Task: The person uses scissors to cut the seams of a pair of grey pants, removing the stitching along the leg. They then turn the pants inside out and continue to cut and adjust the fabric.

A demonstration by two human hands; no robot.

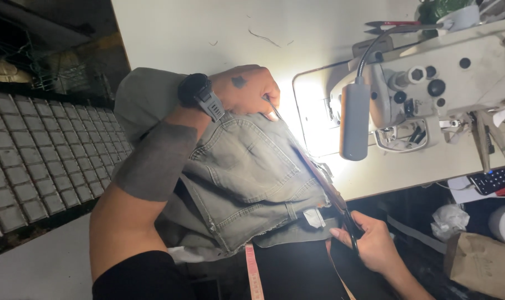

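A pair of grey denim jeans (247, 172) lies over the edge of a white sewing table (219, 33). My left hand (247, 89), with a black watch on the wrist, pinches the far end of the jeans' edge. A brownish strip (319, 175) runs along that edge from my left hand down to my right hand. My right hand (374, 244) grips dark-handled scissors (349, 228) at the near end of the strip, by the waistband. A pink measuring tape (253, 272) hangs below the jeans.
A white sewing machine (447, 78) stands at the right, with a grey gooseneck lamp (355, 119) shining on the table. Red thread snips (391, 25) lie behind it. A calculator (494, 179) and a brown paper bag (483, 264) sit lower right. Tiled floor (35, 161) lies to the left.
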